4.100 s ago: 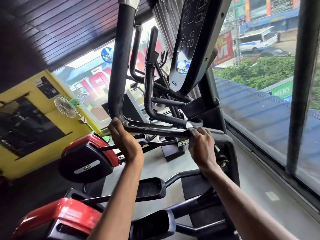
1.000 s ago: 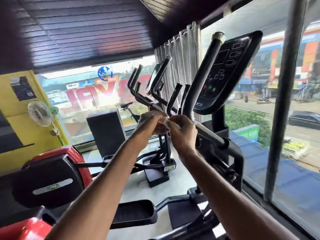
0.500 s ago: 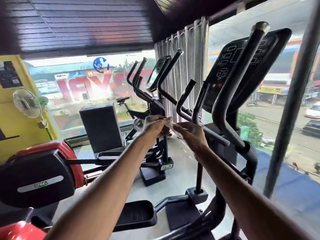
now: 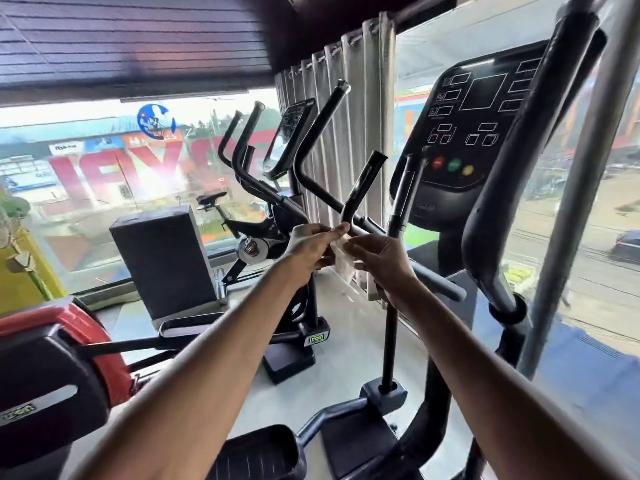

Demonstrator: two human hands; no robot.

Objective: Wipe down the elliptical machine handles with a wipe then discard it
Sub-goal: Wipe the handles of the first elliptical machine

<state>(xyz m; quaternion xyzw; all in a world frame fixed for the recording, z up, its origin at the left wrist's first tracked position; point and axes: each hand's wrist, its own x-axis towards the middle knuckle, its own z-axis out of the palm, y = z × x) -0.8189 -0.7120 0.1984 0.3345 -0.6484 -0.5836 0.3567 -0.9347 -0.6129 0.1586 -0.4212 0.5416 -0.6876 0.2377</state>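
As left hand and right hand pinch wipe, handle beyond

A pale, glossy floor carries the gym machines. The near elliptical stands on it at the near right. Farther off, a second elliptical's black base block sits left of centre. A tall black box and an exercise bike stand by the far window, and a red-and-black housing is at the near left.
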